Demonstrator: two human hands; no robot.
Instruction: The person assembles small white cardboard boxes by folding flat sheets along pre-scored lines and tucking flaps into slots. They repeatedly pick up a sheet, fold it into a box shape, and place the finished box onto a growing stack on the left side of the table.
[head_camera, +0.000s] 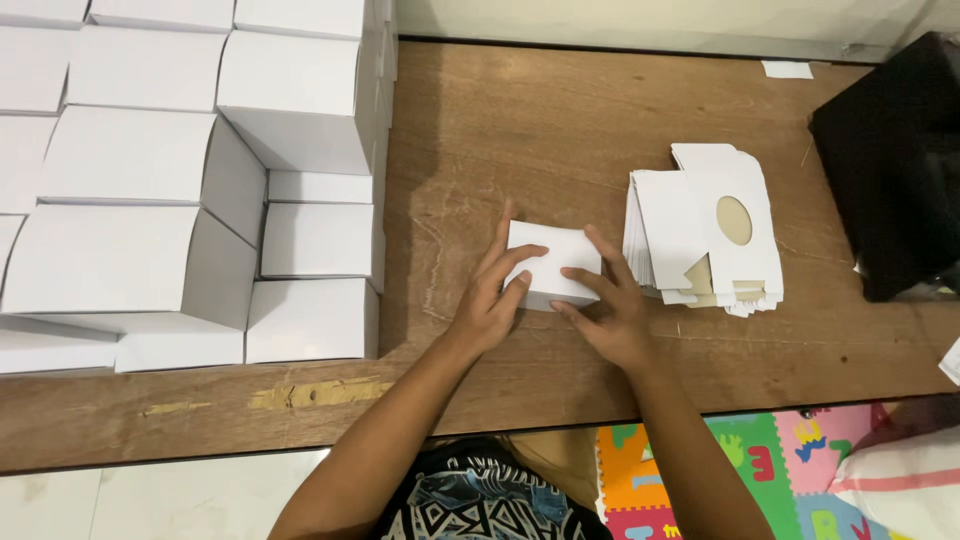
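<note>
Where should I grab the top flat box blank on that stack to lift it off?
Judging by its pose, pinch the top blank at its near right edge, coming from the right: that side is bare table, while the small white box and both hands sit on the left.

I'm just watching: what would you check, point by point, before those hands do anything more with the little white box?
1. Both hands on the small white box: ok; left hand and right hand touch it.
2. Box resting on the wooden table: ok.
3. Box fully closed: cannot tell, fingers cover its edges.
4. Stack of flat box blanks close to the right hand: ok.
5. Finished white boxes stacked apart on the left: ok.
</note>
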